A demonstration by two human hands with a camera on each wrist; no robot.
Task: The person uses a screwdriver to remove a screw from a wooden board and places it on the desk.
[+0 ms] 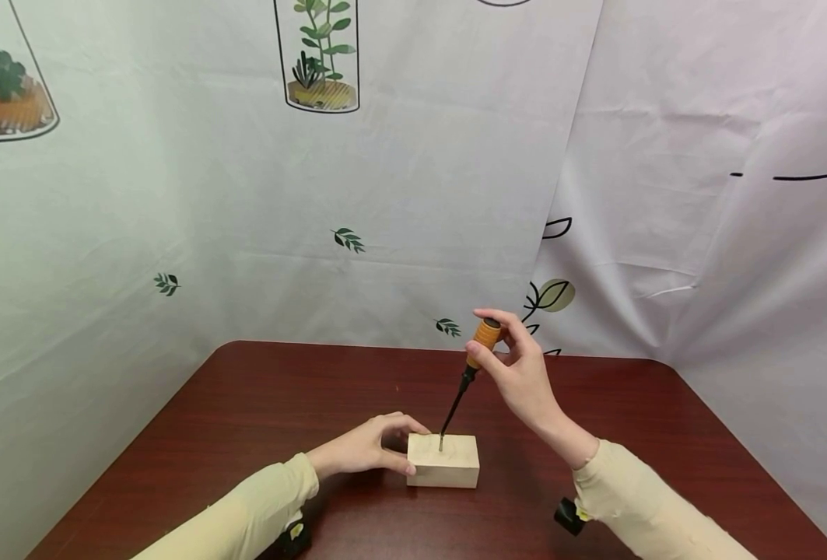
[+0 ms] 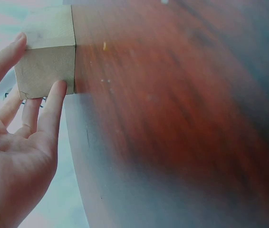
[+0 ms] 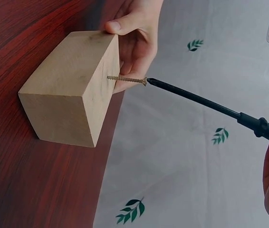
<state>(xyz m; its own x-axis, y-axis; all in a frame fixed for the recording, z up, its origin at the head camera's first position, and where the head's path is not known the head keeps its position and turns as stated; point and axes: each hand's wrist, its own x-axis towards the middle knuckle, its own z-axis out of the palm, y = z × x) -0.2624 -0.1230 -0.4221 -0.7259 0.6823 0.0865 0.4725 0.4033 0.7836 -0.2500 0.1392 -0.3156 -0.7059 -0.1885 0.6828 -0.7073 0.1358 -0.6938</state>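
Observation:
A pale wooden block lies on the table. My left hand holds its left end between thumb and fingers, also visible around the block in the left wrist view. A screw stands in the block's top face, most of its threaded length exposed. My right hand grips the orange handle of a screwdriver from above, tilted toward the right. In the right wrist view the dark shaft's tip meets the screw head, while most of the handle falls outside that view.
The dark red wooden table extends around the block, with rounded far corners. A white cloth backdrop printed with plants hangs behind it and along both sides. A black wrist device sits below the right sleeve.

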